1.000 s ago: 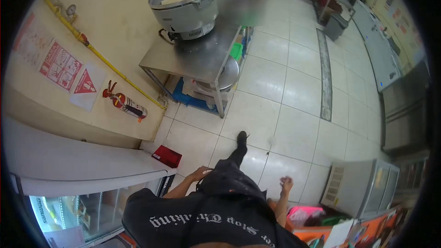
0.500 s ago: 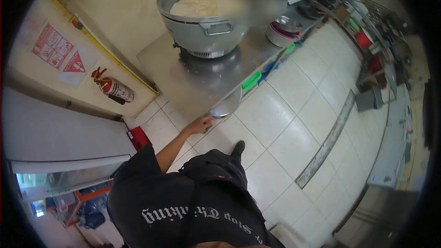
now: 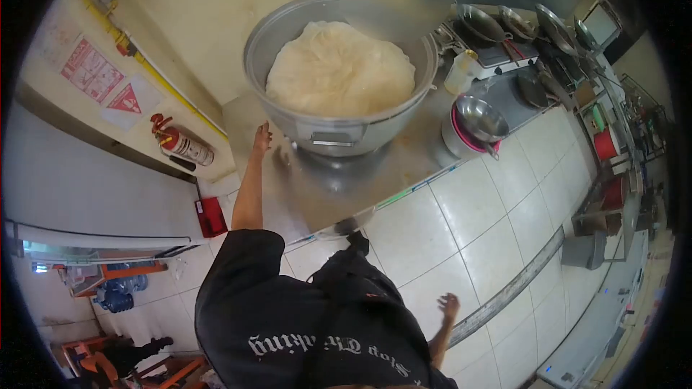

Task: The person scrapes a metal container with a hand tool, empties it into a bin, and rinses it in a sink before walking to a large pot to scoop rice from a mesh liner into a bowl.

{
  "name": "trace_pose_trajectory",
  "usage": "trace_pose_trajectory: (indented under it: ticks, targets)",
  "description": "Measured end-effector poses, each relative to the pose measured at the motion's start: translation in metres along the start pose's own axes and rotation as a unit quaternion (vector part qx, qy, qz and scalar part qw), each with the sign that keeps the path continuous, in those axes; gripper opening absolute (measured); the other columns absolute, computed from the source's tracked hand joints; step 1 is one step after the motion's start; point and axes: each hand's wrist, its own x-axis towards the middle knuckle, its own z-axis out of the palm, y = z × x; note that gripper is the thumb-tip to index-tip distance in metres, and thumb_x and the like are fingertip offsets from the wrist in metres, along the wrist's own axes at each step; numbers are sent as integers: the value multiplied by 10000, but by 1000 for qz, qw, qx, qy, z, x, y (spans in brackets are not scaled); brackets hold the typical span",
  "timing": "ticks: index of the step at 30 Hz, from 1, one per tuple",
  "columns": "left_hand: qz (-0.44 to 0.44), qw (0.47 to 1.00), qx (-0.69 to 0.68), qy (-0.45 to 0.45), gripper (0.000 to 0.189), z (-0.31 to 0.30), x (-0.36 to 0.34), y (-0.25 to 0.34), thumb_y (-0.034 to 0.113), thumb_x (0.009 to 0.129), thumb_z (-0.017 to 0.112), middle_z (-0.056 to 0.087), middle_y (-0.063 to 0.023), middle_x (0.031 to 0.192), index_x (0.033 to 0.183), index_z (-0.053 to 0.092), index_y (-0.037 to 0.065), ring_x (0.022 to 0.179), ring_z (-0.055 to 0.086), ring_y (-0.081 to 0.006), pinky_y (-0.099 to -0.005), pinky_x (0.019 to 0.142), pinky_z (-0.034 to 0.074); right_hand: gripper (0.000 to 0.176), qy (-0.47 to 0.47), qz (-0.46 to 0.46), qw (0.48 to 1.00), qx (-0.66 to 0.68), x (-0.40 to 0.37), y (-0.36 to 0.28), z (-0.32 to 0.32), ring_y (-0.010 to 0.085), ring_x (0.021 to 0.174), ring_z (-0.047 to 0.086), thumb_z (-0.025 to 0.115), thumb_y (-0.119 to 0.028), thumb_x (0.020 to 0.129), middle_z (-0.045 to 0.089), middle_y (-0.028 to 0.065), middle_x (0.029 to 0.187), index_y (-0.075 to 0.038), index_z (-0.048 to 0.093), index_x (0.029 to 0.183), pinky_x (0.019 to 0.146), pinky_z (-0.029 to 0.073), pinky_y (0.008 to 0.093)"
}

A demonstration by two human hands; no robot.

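Since half a second before, our left hand had risen from the table edge toward the big pot of white rice. In the head view, it was flat, fingers straight and empty, just beside the pot's left wall above the steel table. Our right hand hung loosely spread over the floor tiles, holding nothing.

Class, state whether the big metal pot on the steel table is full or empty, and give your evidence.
Full. The pot is uncovered and a white mound fills it nearly to the rim.
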Motion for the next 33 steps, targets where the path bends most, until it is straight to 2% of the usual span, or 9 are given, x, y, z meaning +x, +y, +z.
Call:
trace_pose_trajectory:
  ticks: [4,8,14,20,23,25,29,31,33]
  targets:
    - [-82,996,27,-31,529,-22,86,-39,401,830,463,509,-108,1074,1251,356,101,934,495,-231,-409,783,408,326,51,-120,989,-73,-25,-189,28,220,809,599,462,-308,872,588,114,941,-31,501,1040,661,471,317]
    - [-83,995,12,-60,520,-6,89,-41,364,828,470,511,-108,1064,1257,349,96,924,496,-226,-400,781,411,346,-28,-233,965,-117,-15,-364,72,203,893,573,454,-312,884,577,97,1000,-36,490,1090,735,449,311]
    - [-22,999,13,-44,512,-6,81,-13,309,825,480,514,-108,1049,1264,338,87,909,499,-219,-386,777,415,290,-327,-454,801,-212,-69,-589,236,135,937,522,486,-236,880,561,67,993,-3,505,1052,786,401,261]
    - [92,995,-7,26,509,0,55,2,253,822,490,516,-108,1035,1272,328,79,895,501,-211,-373,774,420,311,-455,-600,492,-437,-65,-648,399,212,858,549,608,-232,784,574,129,937,-32,539,1012,741,433,317]
    - [158,985,-12,67,510,10,39,2,225,820,495,518,-108,1027,1276,322,75,888,502,-208,-366,773,422,375,-425,-571,438,-549,-52,-638,441,269,842,560,670,-302,711,582,154,920,-17,566,931,729,441,355]
    - [214,972,-10,93,511,19,30,7,207,819,498,519,-109,1023,1278,319,72,883,503,-205,-362,772,423,393,-412,-545,325,-654,-43,-630,460,280,831,556,684,-371,677,574,138,867,-38,578,858,711,440,352]
    - [304,942,-11,141,515,31,-1,10,169,817,505,520,-109,1013,1283,312,66,873,504,-200,-353,770,426,349,-373,-576,285,-669,-35,-620,471,302,836,562,672,-336,667,583,155,841,-45,589,841,705,444,355]
    - [342,923,-10,176,518,33,-22,2,151,816,508,521,-109,1008,1286,308,63,868,505,-198,-348,769,428,267,-440,-592,221,-638,-16,-615,485,304,733,557,661,-259,635,572,135,743,-44,571,765,643,436,375]
    - [380,899,-5,219,521,30,-47,-8,132,815,512,522,-109,1003,1288,305,61,863,506,-195,-343,768,429,232,-472,-630,232,-572,-19,-642,469,301,691,540,651,-220,620,548,124,696,-42,543,720,618,422,384]
